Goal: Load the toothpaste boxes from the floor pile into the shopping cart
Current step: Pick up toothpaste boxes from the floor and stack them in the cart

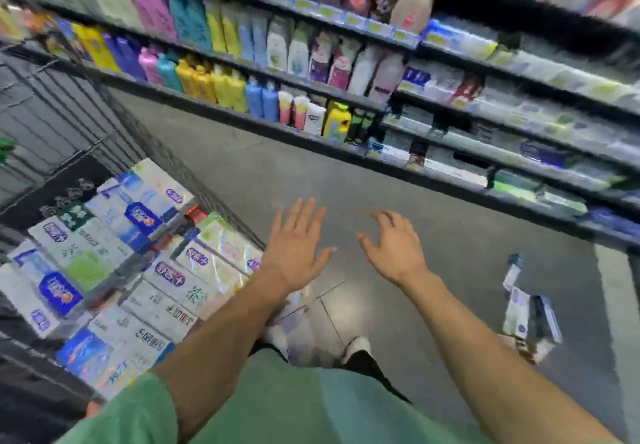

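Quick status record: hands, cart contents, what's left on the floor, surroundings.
left hand: open, empty, fingers spread, beside the cart
right hand: open, empty, over bare floor
shopping cart: left of frame, many toothpaste boxes piled inside
floor boxes: a few lying at right, untouched
shelves: stocked with bottles and cartons, blurred

Both hands empty, spread over floor: left hand (294,253), right hand (394,247); shopping cart (69,124) holds toothpaste boxes (114,263).
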`<state>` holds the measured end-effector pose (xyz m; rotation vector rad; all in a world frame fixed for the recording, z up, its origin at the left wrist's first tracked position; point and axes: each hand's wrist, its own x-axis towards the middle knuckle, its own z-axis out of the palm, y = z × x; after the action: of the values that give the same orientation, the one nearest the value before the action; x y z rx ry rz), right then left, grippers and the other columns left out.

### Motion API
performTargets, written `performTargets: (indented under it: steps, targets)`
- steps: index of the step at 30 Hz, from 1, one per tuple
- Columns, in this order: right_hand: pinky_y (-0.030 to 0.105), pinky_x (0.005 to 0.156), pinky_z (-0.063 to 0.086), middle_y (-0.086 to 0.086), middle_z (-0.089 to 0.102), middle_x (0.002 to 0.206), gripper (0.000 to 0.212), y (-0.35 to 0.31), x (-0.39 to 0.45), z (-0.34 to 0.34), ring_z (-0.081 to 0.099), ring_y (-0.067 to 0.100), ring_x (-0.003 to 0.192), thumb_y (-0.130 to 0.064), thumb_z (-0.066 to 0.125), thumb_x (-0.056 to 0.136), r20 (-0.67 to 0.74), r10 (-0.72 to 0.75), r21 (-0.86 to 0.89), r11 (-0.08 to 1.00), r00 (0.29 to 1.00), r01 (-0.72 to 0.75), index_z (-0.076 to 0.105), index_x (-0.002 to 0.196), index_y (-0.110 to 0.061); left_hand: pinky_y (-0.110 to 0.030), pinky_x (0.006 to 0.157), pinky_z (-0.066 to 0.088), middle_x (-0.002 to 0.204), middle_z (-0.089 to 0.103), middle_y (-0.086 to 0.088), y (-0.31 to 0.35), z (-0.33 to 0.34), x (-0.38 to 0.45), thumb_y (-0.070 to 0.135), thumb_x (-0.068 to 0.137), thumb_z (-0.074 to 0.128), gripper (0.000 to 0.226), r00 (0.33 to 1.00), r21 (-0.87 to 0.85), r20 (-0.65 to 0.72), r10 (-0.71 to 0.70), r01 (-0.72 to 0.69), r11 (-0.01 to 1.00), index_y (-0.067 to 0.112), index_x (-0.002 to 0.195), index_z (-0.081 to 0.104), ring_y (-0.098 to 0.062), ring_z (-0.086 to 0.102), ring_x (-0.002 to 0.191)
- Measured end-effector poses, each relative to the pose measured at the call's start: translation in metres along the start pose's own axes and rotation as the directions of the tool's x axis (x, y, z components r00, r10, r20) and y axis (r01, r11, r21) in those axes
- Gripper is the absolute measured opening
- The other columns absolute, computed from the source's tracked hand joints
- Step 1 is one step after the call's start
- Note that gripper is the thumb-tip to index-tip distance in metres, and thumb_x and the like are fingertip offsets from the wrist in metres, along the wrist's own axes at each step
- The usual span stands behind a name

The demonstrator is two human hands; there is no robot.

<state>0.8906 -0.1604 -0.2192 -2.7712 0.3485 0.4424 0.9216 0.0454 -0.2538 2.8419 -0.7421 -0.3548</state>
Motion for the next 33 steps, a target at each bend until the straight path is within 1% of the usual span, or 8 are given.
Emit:
performTargets:
  steps: [6, 9, 11, 14, 18, 25, 30, 33]
  targets:
    - [0.042, 0.121, 0.021, 0.013, 0.024, 0.164, 0.071, 0.141, -0.063, -0.056, 0.020, 0.029, 0.151, -0.062, 0.037, 0.099, -0.139, 0.246, 0.026, 0.969, 0.959, -0.245, 0.037, 0.153, -0.016, -0.049, 0.126, 0.001, 0.169, 0.009, -0.010, 0.127, -0.029, 0.071, 0.068, 0.093, 0.005, 0.087, 0.926, 0.192, 0.069, 0.370, -0.377, 0.906, 0.015, 0.162, 0.013, -0.028, 0.002, 0.157]
    - [0.046, 0.121, 0.024, 0.015, 0.030, 0.162, 0.095, 0.213, -0.105, -0.077, 0.026, 0.032, 0.150, -0.075, 0.014, 0.083, -0.227, 0.315, 0.054, 0.949, 0.922, -0.311, 0.042, 0.150, -0.013, -0.048, 0.126, 0.003, 0.168, 0.015, -0.012, 0.205, -0.036, 0.089, 0.067, 0.094, 0.005, 0.087, 0.862, 0.219, 0.057, 0.503, -0.503, 0.836, 0.013, 0.161, 0.017, -0.029, 0.010, 0.156]
    - [0.046, 0.122, 0.023, 0.016, 0.033, 0.161, 0.095, 0.260, -0.134, -0.091, 0.026, 0.033, 0.150, -0.075, 0.015, 0.084, -0.295, 0.364, 0.074, 0.930, 0.883, -0.359, 0.043, 0.149, -0.012, -0.047, 0.126, 0.005, 0.168, 0.018, -0.012, 0.257, -0.035, 0.096, 0.067, 0.090, 0.001, 0.091, 0.824, 0.235, 0.040, 0.565, -0.557, 0.797, 0.013, 0.160, 0.020, -0.028, 0.012, 0.156]
    - [0.045, 0.121, 0.022, 0.015, 0.034, 0.161, 0.082, 0.318, -0.181, -0.106, 0.026, 0.033, 0.150, -0.069, 0.031, 0.093, -0.349, 0.457, 0.105, 0.887, 0.818, -0.450, 0.043, 0.150, -0.012, -0.047, 0.127, 0.008, 0.167, 0.021, -0.010, 0.328, -0.026, 0.105, 0.067, 0.095, 0.009, 0.085, 0.776, 0.227, 0.018, 0.630, -0.617, 0.753, 0.014, 0.159, 0.025, -0.027, 0.016, 0.155]
    - [0.048, 0.121, 0.026, 0.016, 0.039, 0.157, 0.083, 0.379, -0.232, -0.106, 0.032, 0.035, 0.147, -0.069, 0.026, 0.089, -0.397, 0.564, 0.184, 0.822, 0.724, -0.539, 0.046, 0.148, -0.014, -0.043, 0.125, 0.016, 0.159, 0.039, -0.011, 0.412, -0.006, 0.106, 0.065, 0.098, 0.023, 0.078, 0.696, 0.120, -0.029, 0.717, -0.710, 0.694, 0.012, 0.154, 0.038, -0.027, 0.033, 0.149]
    - [0.051, 0.118, 0.031, 0.014, 0.048, 0.151, 0.075, 0.459, -0.279, -0.096, 0.040, 0.038, 0.142, -0.063, 0.043, 0.091, -0.379, 0.707, 0.309, 0.705, 0.597, -0.639, 0.048, 0.147, -0.012, -0.048, 0.125, 0.018, 0.163, 0.033, -0.011, 0.528, 0.029, 0.128, 0.069, 0.095, 0.018, 0.085, 0.562, 0.127, 0.098, 0.822, -0.826, 0.549, 0.012, 0.157, 0.031, -0.028, 0.030, 0.150]
    - [0.047, 0.123, 0.023, 0.015, 0.037, 0.159, 0.081, 0.517, -0.277, -0.097, 0.030, 0.035, 0.149, -0.066, 0.037, 0.092, -0.329, 0.782, 0.334, 0.620, 0.529, -0.710, 0.041, 0.151, -0.011, -0.049, 0.123, 0.022, 0.161, 0.037, -0.011, 0.595, 0.053, 0.172, 0.068, 0.095, 0.019, 0.084, 0.480, 0.084, 0.143, 0.866, -0.877, 0.473, 0.012, 0.156, 0.035, -0.028, 0.034, 0.148]
    - [0.044, 0.123, 0.020, 0.013, 0.035, 0.161, 0.085, 0.553, -0.261, -0.104, 0.028, 0.033, 0.150, -0.071, 0.027, 0.091, -0.312, 0.814, 0.361, 0.579, 0.490, -0.731, 0.039, 0.153, -0.013, -0.048, 0.123, 0.023, 0.160, 0.038, -0.009, 0.634, 0.066, 0.209, 0.067, 0.097, 0.022, 0.080, 0.458, 0.011, 0.133, 0.879, -0.887, 0.461, 0.014, 0.155, 0.036, -0.027, 0.034, 0.148]
